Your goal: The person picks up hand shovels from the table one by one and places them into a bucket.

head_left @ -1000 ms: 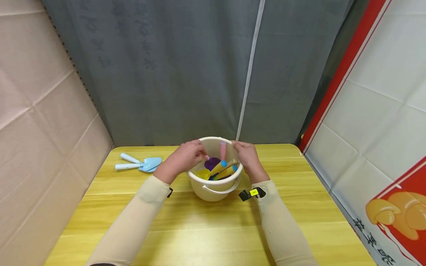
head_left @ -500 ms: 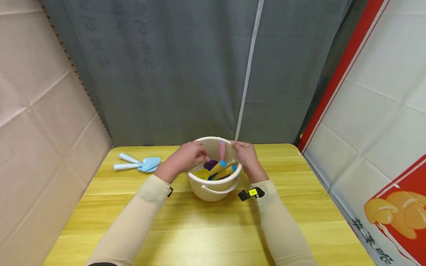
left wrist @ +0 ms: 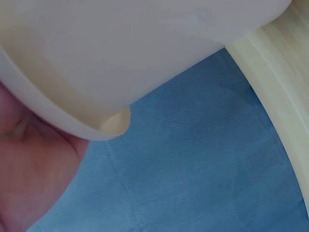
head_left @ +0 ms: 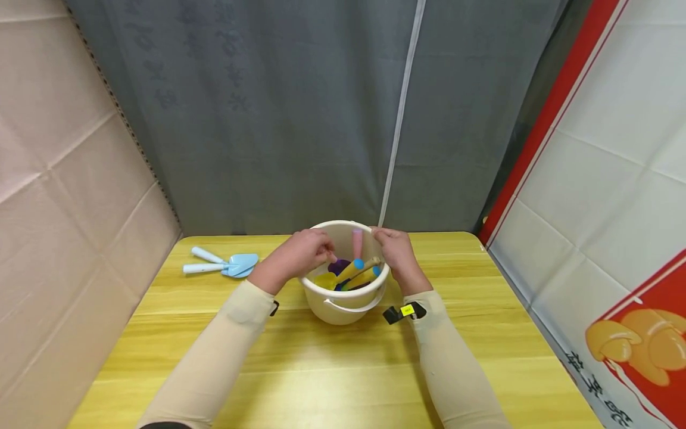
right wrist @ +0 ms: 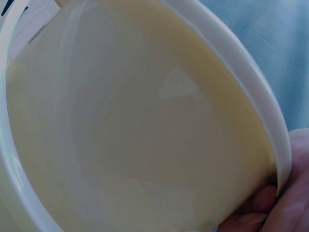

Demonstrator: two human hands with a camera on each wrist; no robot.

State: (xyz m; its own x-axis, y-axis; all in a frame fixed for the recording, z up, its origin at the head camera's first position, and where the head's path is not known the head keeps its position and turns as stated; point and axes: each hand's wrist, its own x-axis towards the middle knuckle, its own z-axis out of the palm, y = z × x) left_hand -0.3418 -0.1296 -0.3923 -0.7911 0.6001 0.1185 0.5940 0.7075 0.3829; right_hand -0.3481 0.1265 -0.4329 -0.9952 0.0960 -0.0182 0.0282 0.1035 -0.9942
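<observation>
A white bucket (head_left: pixel 339 310) stands upright on the table with its handle hanging down the front. Inside it lie a purple piece (head_left: pixel 340 266), a yellow piece (head_left: pixel 324 280), a pink handle (head_left: pixel 357 243) and several tan sticks with blue ends. My left hand (head_left: pixel 300 253) holds the bucket's left rim, its fingers reaching over to the inside. In the left wrist view the palm (left wrist: pixel 38 169) presses against that rim; the fingertips are hidden. At the right rim my right hand (head_left: pixel 395 250) grips the edge, and curled fingers (right wrist: pixel 248 217) show there in the right wrist view.
Two light blue toy shovels (head_left: pixel 239 264) lie crossed on the wooden table (head_left: pixel 332 375), left of the bucket. A grey curtain (head_left: pixel 289 119) hangs behind the table. White panels flank both sides, the right one (head_left: pixel 600 155) edged in red.
Both hands and the bucket stay practically in place. The whole head view has shifted very slightly.
</observation>
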